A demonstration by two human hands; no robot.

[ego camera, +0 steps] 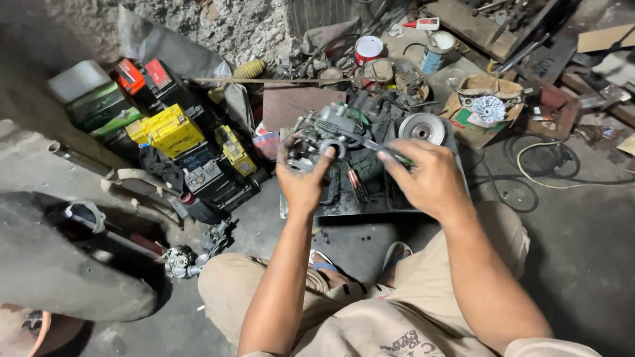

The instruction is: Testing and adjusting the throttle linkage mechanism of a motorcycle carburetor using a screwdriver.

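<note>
Far left, grey boxes (83, 92) by the wall, then a yellow battery (169, 129) among black ones (215, 178) on the floor. Lower left, a small metal part (180, 262) lying near the knee. At centre, left hand (303, 178) clamped around a carburetor (324, 132), held up above a black tray (370, 201) on the floor, thumb pressed against its near side. Just right of that, right hand (426, 178) closed on a screwdriver (380, 149), tip reaching the carburetor body. In the tray below, a red-handled brush (358, 187). Behind the hands, a white-lidded red can (368, 47) and a blue can (436, 49) near the wall. Right of the tray, a round metal pulley (423, 127), then an open cardboard box (486, 106) holding a finned silver part. Further right, a pale cable (539, 168) curled on the floor. Bottom, tan trousers and sandalled feet.
</note>
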